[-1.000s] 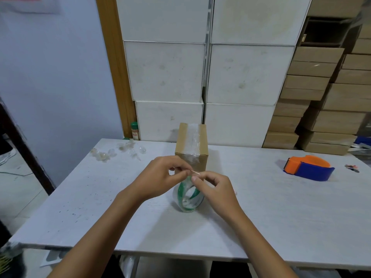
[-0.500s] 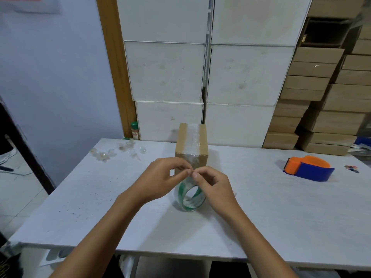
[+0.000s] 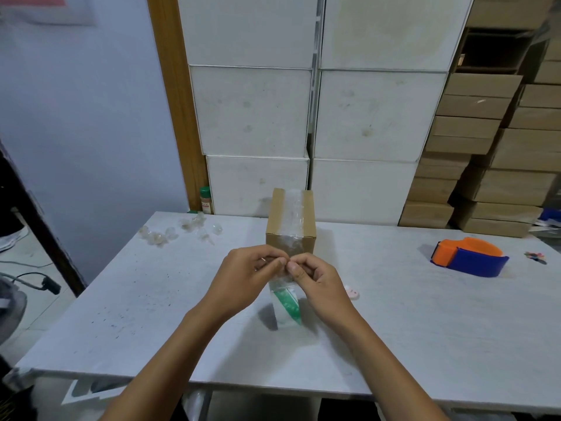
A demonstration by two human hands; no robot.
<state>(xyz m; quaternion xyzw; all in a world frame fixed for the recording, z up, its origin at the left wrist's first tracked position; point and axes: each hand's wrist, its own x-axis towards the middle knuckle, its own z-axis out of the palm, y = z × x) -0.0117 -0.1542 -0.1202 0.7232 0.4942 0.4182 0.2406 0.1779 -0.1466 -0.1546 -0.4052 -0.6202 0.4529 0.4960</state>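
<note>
Left hand point(image 3: 246, 278) and right hand point(image 3: 315, 278) are both pinching the tape roll point(image 3: 285, 305) at its top. Roll is showing edge-on directly below the fingertips, just before the box point(image 3: 291, 226), equally near both hands.

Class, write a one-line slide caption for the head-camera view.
The left hand and right hand pinch the top of a tape roll in front of a taped cardboard box on the table.
</note>
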